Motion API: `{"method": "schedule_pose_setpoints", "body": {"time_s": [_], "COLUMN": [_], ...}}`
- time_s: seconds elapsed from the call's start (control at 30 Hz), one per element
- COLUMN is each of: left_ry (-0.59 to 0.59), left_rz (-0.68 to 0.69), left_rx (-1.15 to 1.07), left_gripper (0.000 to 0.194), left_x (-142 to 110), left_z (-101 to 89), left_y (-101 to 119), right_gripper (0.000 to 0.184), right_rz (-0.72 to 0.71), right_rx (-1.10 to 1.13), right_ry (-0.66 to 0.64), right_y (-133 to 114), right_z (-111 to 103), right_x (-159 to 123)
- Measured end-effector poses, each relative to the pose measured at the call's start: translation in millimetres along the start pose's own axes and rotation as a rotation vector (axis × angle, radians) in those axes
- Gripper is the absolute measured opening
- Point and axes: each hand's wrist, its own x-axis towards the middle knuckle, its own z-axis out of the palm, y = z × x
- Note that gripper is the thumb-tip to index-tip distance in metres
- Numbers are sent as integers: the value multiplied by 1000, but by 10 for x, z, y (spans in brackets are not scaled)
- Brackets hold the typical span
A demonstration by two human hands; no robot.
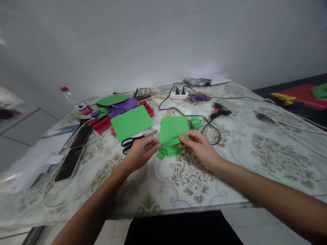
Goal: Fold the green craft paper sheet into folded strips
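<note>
A narrow green paper strip (171,142) is stretched between my two hands, just above a stack of green sheets (174,123). Its left end is pinched by my left hand (143,152), thumb against fingers. My right hand (198,147) grips the other end between thumb and index finger, the other fingers curled below. Small cut green pieces (161,154) lie beside my left fingertips. Black-handled scissors (130,141) rest left of the stack, partly hidden by my left hand. A bundle of short green strips (196,122) sits at the stack's right edge.
A larger green sheet (131,122) lies left, by red and purple pieces. Further right are a black glue gun (220,111), its cord and a white power strip (178,95). A phone (70,163) and bottle (83,107) stand left; a yellow glue gun (283,98) lies far right.
</note>
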Motion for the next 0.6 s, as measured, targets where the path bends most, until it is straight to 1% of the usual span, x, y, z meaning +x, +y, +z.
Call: {"method": "schedule_pose_setpoints", "body": {"time_s": [0.1,0.23,0.33,0.4,0.47,0.6], "left_ry": [-34,-101,-151,-188,-215,-219], "left_rz": [25,89,158,187,212,246], "left_rx": [87,175,203,230,257,271], "left_gripper": [13,13,14,16,19,20], "left_x": [4,-9,-34,-53,-69,-84], "left_z": [-5,27,80,120,154,169], "left_y": [9,29,33,40,55,77], "right_gripper": [34,24,18,19,21,27], "right_rz": [5,-128,-192,-180,-138,-46], "right_rx": [-98,-431,-581,-616,-598,-546], "right_ry": [-44,-134,-237,-315,-390,-516], "right_y": [18,19,33,52,65,46], "right_z": [-15,-37,-20,0,14,3], "right_x": [12,-6,-45,-70,-87,-100]}}
